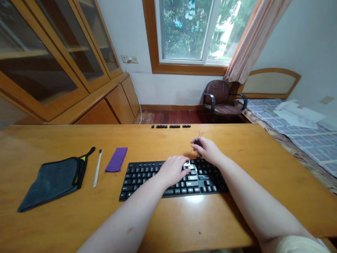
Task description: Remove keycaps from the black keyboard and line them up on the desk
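Note:
A black keyboard lies flat on the wooden desk in front of me. My left hand rests palm down over its middle, thumb apart from the other fingers, on the keys near the back edge. Above the keyboard's back edge, my right hand pinches a small dark tool with thin wires sticking out, which looks like a wire keycap puller. Fingers partly cover this tool, and I cannot tell whether a keycap is on it. Small black keycaps stand in short groups along the desk's far edge.
Left of the keyboard lie a purple cloth, a white toothbrush with dark bristles and a dark grey cloth with a loop. Beyond the wooden desk are a chair, a bed and a glass-door cabinet.

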Demonstrator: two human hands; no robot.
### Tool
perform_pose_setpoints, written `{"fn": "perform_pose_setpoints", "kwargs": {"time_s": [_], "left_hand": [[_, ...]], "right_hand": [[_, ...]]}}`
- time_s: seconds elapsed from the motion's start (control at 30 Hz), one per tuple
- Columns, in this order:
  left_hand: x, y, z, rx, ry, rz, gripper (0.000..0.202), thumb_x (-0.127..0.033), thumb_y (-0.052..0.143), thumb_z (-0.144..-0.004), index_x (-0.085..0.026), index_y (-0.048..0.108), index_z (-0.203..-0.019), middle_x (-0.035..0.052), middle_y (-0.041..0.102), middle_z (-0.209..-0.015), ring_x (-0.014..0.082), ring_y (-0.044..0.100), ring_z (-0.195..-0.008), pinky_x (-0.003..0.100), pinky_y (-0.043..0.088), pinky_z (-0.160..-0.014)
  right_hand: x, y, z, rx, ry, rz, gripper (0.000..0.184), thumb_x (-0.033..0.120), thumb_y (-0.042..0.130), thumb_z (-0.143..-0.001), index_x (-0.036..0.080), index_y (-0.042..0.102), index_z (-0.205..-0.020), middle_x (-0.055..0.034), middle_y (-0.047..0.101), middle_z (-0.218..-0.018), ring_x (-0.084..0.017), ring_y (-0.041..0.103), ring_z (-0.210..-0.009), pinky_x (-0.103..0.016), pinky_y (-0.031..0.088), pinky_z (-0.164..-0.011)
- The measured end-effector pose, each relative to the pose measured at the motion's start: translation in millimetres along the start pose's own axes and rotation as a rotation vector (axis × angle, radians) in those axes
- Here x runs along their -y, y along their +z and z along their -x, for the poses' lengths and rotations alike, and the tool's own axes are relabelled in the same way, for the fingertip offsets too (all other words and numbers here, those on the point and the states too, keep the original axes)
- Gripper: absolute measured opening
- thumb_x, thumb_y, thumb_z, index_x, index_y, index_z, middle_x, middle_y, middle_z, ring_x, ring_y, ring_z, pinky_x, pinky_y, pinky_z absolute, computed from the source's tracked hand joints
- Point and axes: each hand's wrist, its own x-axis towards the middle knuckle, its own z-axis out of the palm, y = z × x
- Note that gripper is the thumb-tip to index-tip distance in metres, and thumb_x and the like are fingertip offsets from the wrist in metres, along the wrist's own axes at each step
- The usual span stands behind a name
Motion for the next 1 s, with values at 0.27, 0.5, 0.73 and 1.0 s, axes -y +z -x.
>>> {"fn": "perform_pose_setpoints", "kwargs": {"time_s": [0.27, 0.5, 0.73, 1.0], "left_hand": [[0, -6.0, -4, 0.108, -0.059, -0.123, 0.043, -0.044, 0.062, -0.076, -0.023, 0.058, -0.114, 0.0057, 0.065, -0.109, 0.0255, 0.058, -0.101, 0.036, 0.043, -0.088], [9, -12.7, -3, 0.12, -0.099, -0.063, 0.054, -0.041, 0.071, -0.068, -0.022, 0.057, -0.117, 0.0063, 0.063, -0.114, 0.0249, 0.058, -0.105, 0.035, 0.043, -0.09], [16, -22.6, 4, 0.16, -0.185, -0.14, 0.058, -0.043, 0.073, -0.064, -0.023, 0.057, -0.115, 0.0076, 0.064, -0.112, 0.0274, 0.059, -0.103, 0.037, 0.044, -0.087], [-8, -23.2, 5, 0.009, -0.101, -0.137, 0.028, -0.039, 0.057, -0.08, -0.022, 0.062, -0.101, 0.0056, 0.066, -0.099, 0.023, 0.059, -0.094, 0.033, 0.044, -0.082]], "right_hand": [[1, 6, 4, 0.237, 0.109, -0.074, 0.021, 0.037, 0.045, -0.087, 0.018, 0.049, -0.08, 0.0016, 0.058, -0.059, -0.011, 0.057, -0.045, -0.02, 0.044, -0.04], [7, 9, 7, 0.28, 0.07, 0.013, 0.018, 0.032, 0.047, -0.086, 0.018, 0.052, -0.076, 0.0022, 0.058, -0.052, -0.013, 0.06, -0.047, -0.022, 0.047, -0.047], [3, 18, 6, 0.271, 0.072, -0.073, 0.017, 0.031, 0.049, -0.085, 0.018, 0.052, -0.076, 0.0018, 0.059, -0.053, -0.013, 0.061, -0.048, -0.023, 0.048, -0.048], [2, 31, 10, 0.299, -0.088, 0.035, 0.023, 0.035, 0.05, -0.087, 0.016, 0.062, -0.081, 0.0, 0.063, -0.059, -0.013, 0.061, -0.056, -0.023, 0.046, -0.057]]}}
